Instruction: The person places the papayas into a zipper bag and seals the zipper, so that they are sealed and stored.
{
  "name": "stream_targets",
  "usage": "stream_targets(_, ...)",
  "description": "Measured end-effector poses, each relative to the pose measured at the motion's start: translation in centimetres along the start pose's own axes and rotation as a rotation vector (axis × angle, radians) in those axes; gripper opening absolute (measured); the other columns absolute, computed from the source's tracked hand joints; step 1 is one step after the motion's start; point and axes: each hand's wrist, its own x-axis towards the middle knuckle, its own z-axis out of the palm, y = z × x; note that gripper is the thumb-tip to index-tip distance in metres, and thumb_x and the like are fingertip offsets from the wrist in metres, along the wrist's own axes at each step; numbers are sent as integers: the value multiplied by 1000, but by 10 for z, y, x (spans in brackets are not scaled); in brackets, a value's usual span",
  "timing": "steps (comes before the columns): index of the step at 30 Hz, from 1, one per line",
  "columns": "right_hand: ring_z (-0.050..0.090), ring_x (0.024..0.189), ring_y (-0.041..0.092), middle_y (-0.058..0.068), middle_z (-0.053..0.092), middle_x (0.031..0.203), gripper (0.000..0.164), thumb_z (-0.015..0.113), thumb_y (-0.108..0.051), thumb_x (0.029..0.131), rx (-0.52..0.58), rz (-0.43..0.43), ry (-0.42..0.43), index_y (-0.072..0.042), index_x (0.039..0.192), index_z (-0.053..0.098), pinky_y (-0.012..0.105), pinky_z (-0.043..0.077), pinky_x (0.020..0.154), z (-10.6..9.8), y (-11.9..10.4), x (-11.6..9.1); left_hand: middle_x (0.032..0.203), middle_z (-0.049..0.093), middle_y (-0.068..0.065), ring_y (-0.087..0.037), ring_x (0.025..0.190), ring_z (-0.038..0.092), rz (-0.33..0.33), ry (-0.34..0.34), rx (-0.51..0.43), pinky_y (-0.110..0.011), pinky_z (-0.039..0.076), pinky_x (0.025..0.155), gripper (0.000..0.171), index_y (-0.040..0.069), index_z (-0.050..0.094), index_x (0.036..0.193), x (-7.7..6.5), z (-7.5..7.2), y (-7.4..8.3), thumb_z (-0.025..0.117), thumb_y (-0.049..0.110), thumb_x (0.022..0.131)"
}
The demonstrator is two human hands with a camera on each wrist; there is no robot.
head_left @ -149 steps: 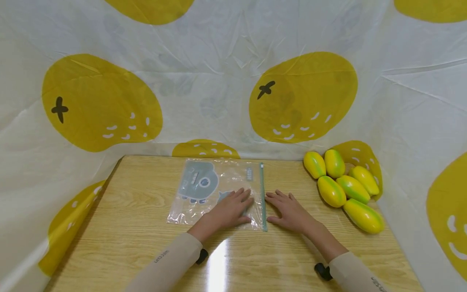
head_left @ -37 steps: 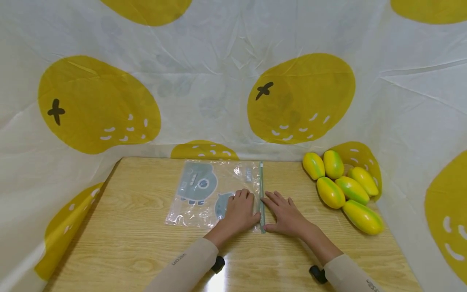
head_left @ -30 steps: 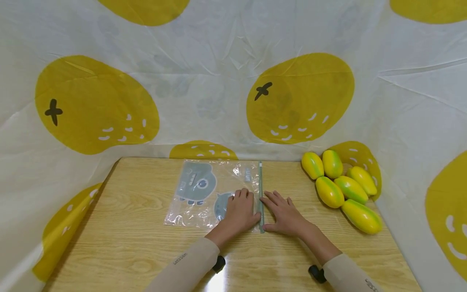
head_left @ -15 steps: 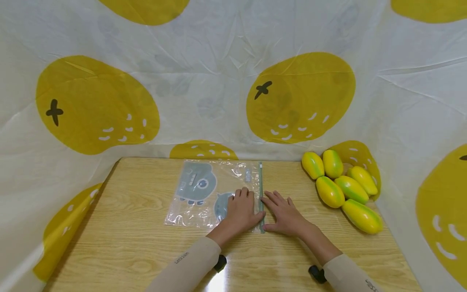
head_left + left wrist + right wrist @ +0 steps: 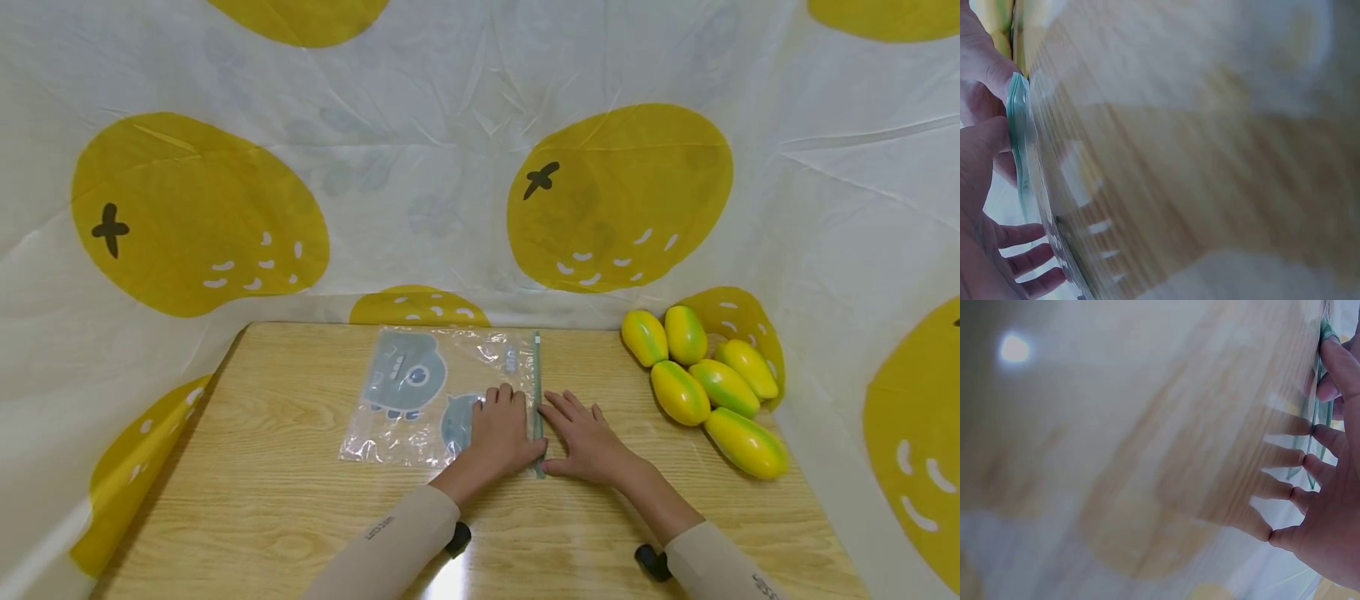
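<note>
A clear plastic zip bag [image 5: 468, 358] with blue cartoon prints lies flat on the table. Its green zip strip [image 5: 537, 375] runs along the right side, a small white slider [image 5: 537, 339] at the far end. My left hand [image 5: 501, 429] rests on the bag near that side, fingertips down and thumb against the strip [image 5: 1017, 125]. Just right of the strip, my right hand [image 5: 588, 446] has its spread fingertips on the table, as the right wrist view shows. Thumb and index finger of this right hand [image 5: 1325, 531] are at the strip's edge.
Several glossy yellow-green fruits [image 5: 678, 392], mango-like in shape, lie grouped at the table's right rear. Behind the wooden table [image 5: 292, 517] and along both sides hangs a white cloth [image 5: 420, 200] with big yellow fruit prints.
Over the five seconds my left hand has slid right, its thumb reaching the zip strip. The right hand has come slightly left, up against the strip. Little differs in the last second.
</note>
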Motion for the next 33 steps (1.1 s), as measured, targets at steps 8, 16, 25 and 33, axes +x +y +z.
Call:
stream_targets(8, 28, 152, 50, 19, 34, 166, 93, 78, -56, 85, 6, 9, -4, -7, 156, 43, 85, 27, 107, 1, 1, 0, 137, 53, -6, -27, 127, 49, 6, -8, 10, -50, 48, 102, 80, 13, 56, 138, -1, -1, 0, 68, 72, 84)
stream_targets(16, 29, 151, 50, 19, 35, 166, 93, 78, -57, 85, -4, -6, 9, -8, 156, 43, 84, 28, 107, 2, 2, 0, 138, 53, -7, -27, 129, 50, 32, -1, -2, -49, 50, 102, 77, 12, 55, 138, -1, 0, -7, 70, 67, 86)
stream_targets(25, 30, 150, 52, 19, 35, 165, 93, 77, -57, 85, -6, -22, 34, -7, 156, 43, 85, 29, 105, 5, 2, -1, 142, 57, -11, -27, 133, 52, 91, 35, -59, -49, 49, 106, 88, 5, 42, 151, -6, -1, -15, 76, 55, 86)
stream_targets(33, 27, 153, 49, 16, 32, 168, 92, 76, -57, 87, 8, 5, 13, -10, 158, 41, 84, 26, 108, 5, 1, 0, 145, 57, -15, -28, 137, 53, 175, 52, -118, -48, 46, 113, 100, 2, 17, 164, -12, 0, -23, 76, 39, 92)
